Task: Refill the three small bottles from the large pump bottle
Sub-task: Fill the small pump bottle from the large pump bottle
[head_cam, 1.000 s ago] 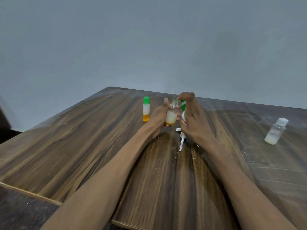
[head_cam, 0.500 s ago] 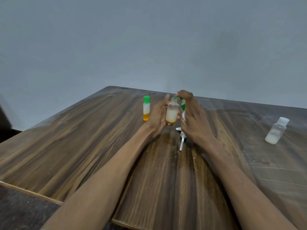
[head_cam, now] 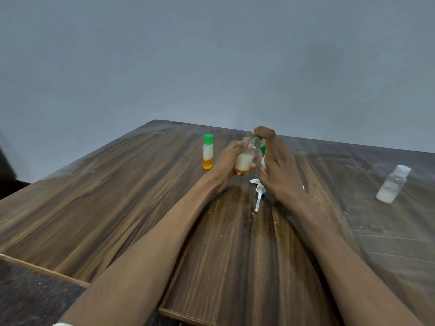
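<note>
A: Three small bottles on the table [head_cam: 117,208]. Biggest change?
B: R hand [head_cam: 277,170] now higher on the large pump bottle [head_cam: 262,147], fingertip pressing the pump head; bottle mostly hidden behind it.
A: L hand [head_cam: 227,161]?
B: Fingers clamped round the open bottle [head_cam: 244,160], lifted since a sec ago, neck now under the nozzle. Looks like mid-refill.
A: Others?
B: Unmoved. Green-capped bottle [head_cam: 208,151] at 9 o'clock of the hands, white-capped bottle [head_cam: 392,184] at 3, well apart. Loose cap [head_cam: 255,181] and white dip-tube part [head_cam: 259,196] at 6.
</note>
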